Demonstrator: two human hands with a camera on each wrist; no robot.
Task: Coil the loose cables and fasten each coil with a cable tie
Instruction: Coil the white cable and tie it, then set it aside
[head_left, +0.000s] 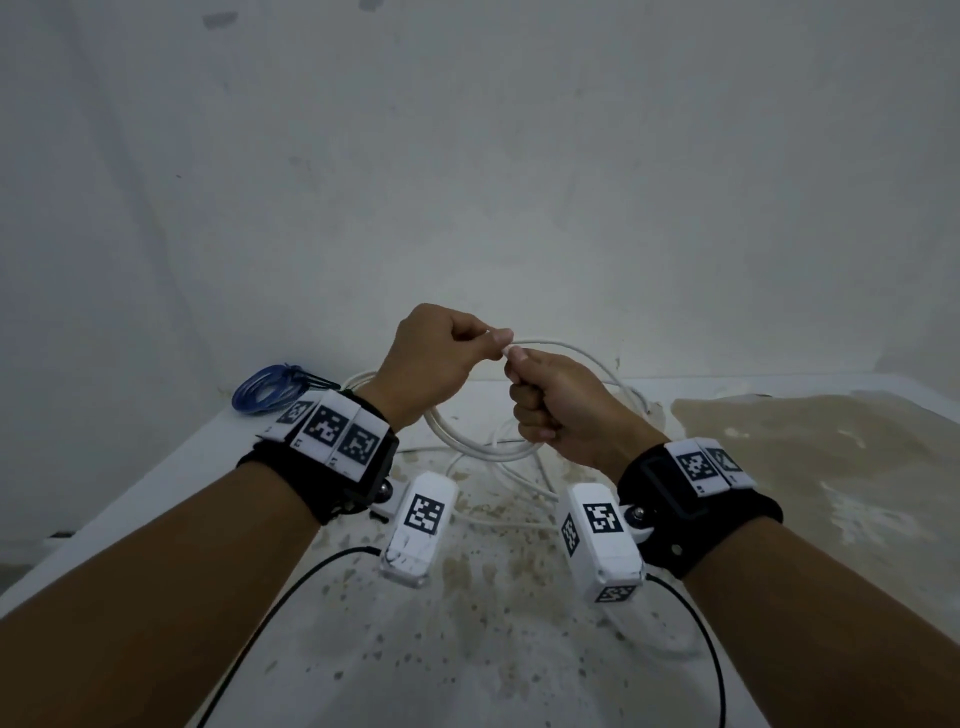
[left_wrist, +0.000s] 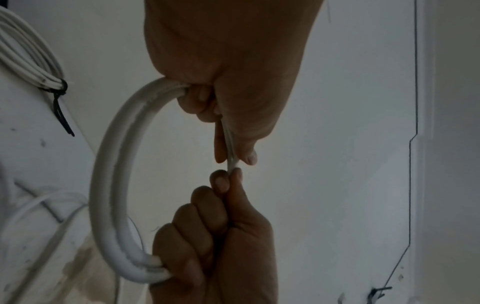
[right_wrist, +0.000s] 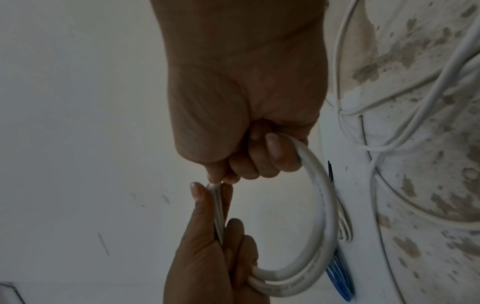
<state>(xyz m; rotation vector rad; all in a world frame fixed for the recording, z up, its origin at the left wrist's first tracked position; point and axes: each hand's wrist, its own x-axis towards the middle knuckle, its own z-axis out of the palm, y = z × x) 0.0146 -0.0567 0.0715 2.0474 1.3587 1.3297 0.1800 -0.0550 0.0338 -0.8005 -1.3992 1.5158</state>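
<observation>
Nearest the camera, both forearms reach out over a stained white desk (head_left: 493, 649), each wrist wearing a black strap with a white camera unit. Loose white cable (head_left: 519, 499) trails across the desk just beyond the wrists.

Above it, held clear of the desk, both hands grip a white cable coil (head_left: 483, 449) of a few loops. The right hand (head_left: 566, 410) is clenched around one side of the coil, the loops passing through its curled fingers (right_wrist: 275, 152), while its thumb and forefinger pinch the cable at the top. The left hand (head_left: 431, 364) grasps the other side the same way, its fingers (left_wrist: 197, 102) curled around the loops, thumb and forefinger pinching a strand running along the thumb. The two pinches meet tip to tip, nearly touching, on the same short stretch of cable.

Farther back on the desk's left lie a blue cable coil (head_left: 262, 395), fastened with a black tie, and a white coil (left_wrist: 28, 63) bound by a black cable tie (left_wrist: 61, 102). Behind rises a pale wall (head_left: 467, 156).
</observation>
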